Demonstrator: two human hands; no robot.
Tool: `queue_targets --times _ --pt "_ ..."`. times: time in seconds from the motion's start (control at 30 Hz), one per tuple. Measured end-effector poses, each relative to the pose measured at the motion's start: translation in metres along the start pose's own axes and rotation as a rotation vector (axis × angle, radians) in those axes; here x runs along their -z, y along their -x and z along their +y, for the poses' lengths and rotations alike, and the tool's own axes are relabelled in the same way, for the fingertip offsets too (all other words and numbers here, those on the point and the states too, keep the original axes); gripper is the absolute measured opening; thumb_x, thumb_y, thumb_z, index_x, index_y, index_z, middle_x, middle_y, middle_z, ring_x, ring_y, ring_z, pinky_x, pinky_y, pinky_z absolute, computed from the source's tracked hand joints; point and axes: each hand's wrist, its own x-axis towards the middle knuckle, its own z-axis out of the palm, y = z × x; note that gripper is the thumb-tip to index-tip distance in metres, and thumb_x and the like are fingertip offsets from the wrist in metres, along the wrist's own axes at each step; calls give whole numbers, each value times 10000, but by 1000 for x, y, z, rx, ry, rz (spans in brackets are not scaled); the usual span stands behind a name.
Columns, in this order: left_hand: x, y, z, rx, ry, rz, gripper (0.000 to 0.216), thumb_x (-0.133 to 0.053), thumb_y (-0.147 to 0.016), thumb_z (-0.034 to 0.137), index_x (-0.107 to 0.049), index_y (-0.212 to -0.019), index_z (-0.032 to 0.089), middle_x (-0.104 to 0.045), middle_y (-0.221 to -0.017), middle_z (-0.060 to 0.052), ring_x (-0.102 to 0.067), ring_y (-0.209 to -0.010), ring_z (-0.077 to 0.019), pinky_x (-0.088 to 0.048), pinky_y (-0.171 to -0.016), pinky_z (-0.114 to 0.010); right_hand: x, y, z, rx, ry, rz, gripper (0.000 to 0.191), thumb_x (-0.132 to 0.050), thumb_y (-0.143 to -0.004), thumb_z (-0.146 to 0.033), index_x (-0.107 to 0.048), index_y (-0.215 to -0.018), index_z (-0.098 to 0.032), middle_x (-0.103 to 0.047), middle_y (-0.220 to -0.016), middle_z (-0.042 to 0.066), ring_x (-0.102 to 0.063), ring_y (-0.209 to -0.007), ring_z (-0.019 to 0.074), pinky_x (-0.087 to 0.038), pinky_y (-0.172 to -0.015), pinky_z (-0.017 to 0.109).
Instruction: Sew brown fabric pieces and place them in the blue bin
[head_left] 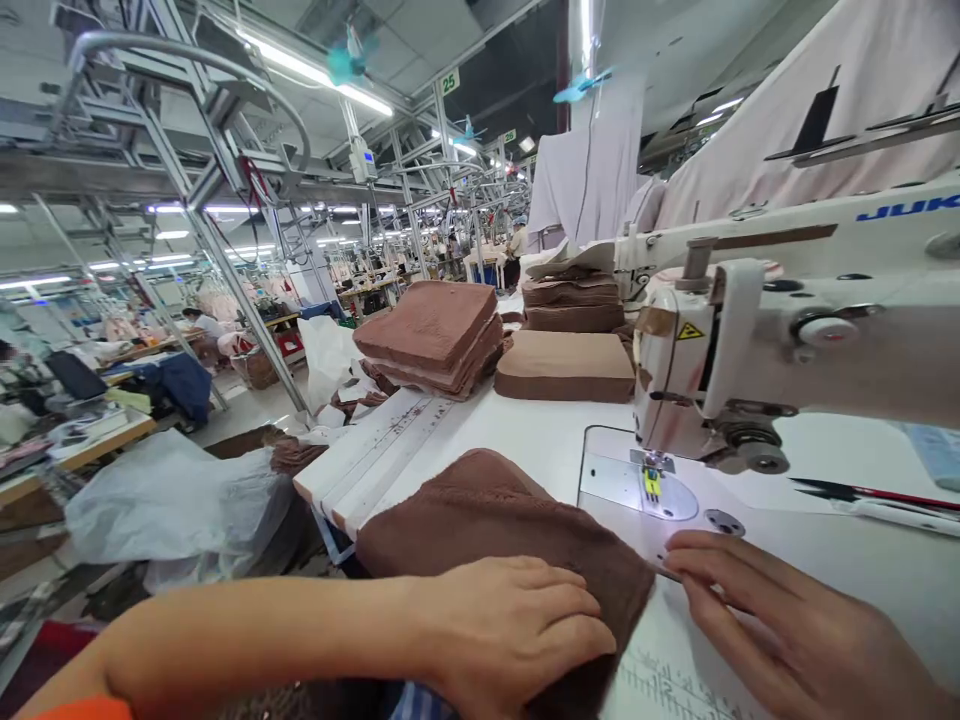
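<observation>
Brown fleece is lying under the left hand [517,625], which is pressing palm-down with fingers spread on the near corner of a folded brown fleece piece [495,520]; it is flattening the cloth rather than gripping it. The right hand [780,625] is resting just beside the piece's right edge, fingers stretched out flat toward the cloth and closing on nothing; its fingertips are touching the white sewing table [862,570] near the fabric's corner. The fleece piece is sitting at the table's front edge, just in front of and left of the steel needle plate [660,490]. Above that plate the presser foot [651,470] of a white Juki sewing machine [787,340] is hanging apart from the cloth. To the right of the plate, scissors [862,492] are lying on the table. Farther back, a tilted stack of brown fleece pieces [431,335] is sitting beside a flat tan stack [566,365], with a taller brown stack [571,300] behind. Left of the table, a clear plastic bag [172,510] is slumping low, and pale cloth [787,110] is hanging over a rail behind the machine.
</observation>
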Motion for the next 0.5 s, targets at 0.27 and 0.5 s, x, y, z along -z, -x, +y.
queue_targets --times 0.27,0.5 --pt "-2 4 27 210 22 29 290 -397 -894 190 -497 -1143 80 -612 -1011 -98 -562 -938 -178 -475 -845 -267 0 -5 -8 -27 -5 -72 192 -297 -977 -271 -486 -965 -244 -615 -864 -43 -619 -747 83 -498 -629 169" --pt "0 -6 15 776 957 365 187 -505 -853 235 -607 -957 118 -539 -743 -5 -482 -691 -96 -388 -643 -201 -6 18 0 -127 -93 -102 174 -408 -946 -244 -505 -1085 -284 -589 -1029 -30 -590 -924 104 -459 -863 170"
